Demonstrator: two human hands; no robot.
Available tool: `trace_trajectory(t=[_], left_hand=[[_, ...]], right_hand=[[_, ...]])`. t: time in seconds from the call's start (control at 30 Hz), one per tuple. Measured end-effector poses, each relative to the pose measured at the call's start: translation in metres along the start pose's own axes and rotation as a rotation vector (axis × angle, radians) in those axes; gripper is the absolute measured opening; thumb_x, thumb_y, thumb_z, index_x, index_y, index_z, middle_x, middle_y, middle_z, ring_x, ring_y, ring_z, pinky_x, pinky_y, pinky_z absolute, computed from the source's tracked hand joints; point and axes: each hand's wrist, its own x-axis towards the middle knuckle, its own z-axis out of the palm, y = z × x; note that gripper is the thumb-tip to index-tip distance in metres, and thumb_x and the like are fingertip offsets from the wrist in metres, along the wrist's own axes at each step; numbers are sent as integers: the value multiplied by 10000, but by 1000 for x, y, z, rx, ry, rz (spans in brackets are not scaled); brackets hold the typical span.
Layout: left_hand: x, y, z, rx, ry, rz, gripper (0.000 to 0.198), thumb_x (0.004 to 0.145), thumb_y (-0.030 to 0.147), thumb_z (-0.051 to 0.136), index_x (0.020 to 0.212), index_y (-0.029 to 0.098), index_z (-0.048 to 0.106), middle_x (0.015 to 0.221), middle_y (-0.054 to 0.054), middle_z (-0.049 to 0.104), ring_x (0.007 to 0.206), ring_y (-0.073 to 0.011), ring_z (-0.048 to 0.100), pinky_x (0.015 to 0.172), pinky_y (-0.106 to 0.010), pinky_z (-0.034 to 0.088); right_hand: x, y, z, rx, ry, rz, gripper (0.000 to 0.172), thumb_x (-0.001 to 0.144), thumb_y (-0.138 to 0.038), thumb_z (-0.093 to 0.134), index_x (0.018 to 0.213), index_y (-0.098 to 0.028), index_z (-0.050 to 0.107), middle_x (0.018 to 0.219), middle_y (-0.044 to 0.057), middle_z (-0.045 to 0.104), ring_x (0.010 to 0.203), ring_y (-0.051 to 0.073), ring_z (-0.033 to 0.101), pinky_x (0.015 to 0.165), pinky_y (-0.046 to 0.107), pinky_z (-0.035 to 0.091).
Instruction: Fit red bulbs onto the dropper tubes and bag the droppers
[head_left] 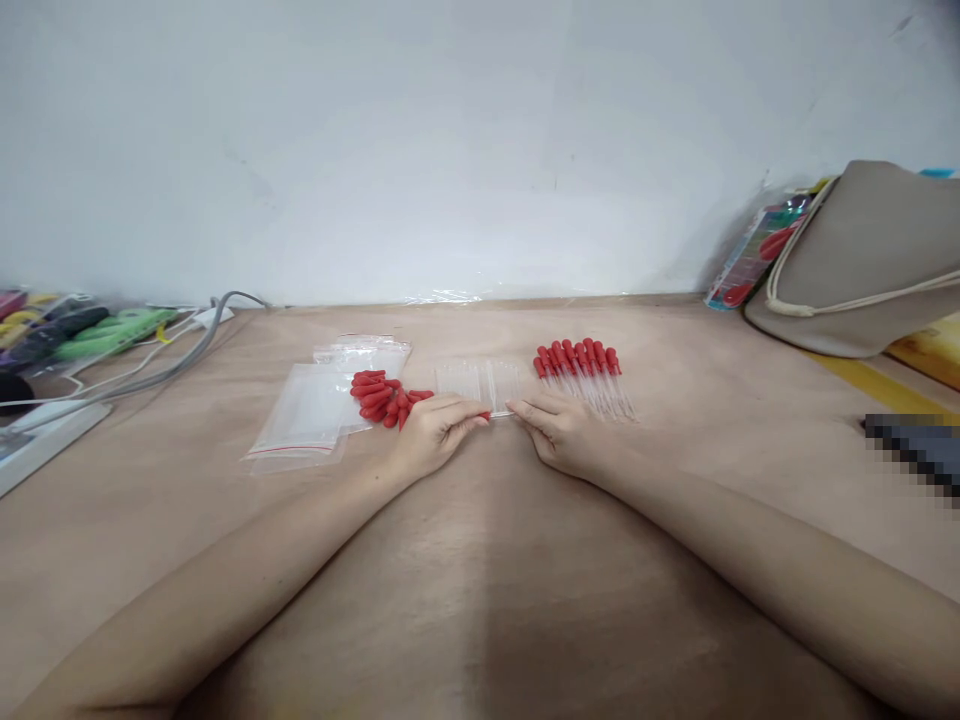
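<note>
My left hand [433,432] and my right hand [559,430] meet at the middle of the wooden table [480,580]. Between their fingertips lies a thin clear dropper tube with a red bulb [495,413]; the left fingers pinch the red end and the right fingers pinch the clear end. A loose heap of red rubber bulbs [379,395] lies just left of my left hand. Bare clear tubes [480,380] lie in a row behind the hands. A row of assembled droppers with red bulbs [581,370] lies behind my right hand.
Small clear zip bags [315,410] lie left of the bulbs. Grey cables [172,365] and coloured items [82,330] crowd the far left. A beige bag [862,260] and a colourful packet [754,255] stand at the back right against the white wall.
</note>
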Motion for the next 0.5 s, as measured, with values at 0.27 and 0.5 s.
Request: trace_trajectory(t=[0.27,0.5], left_hand=[[-1,0,1,1,36,-17,114,836,204,552,869,155,650,750,-41,686,665,-131,627,607,-244,507],[1,-1,2,22,4,-7,120,842,211,539,854,154,643,732,-40,681,650,-131,623,597,-243,505]], right_hand=[[4,0,0,-86,-12,-40,302,800,-69,419,1034,-126,601,804,73,633,721,165,519,628,275,416],[6,1,-3,-185,24,-118,328,789,-52,387,1007,-145,615,765,63,623,701,170,479,579,294,357]])
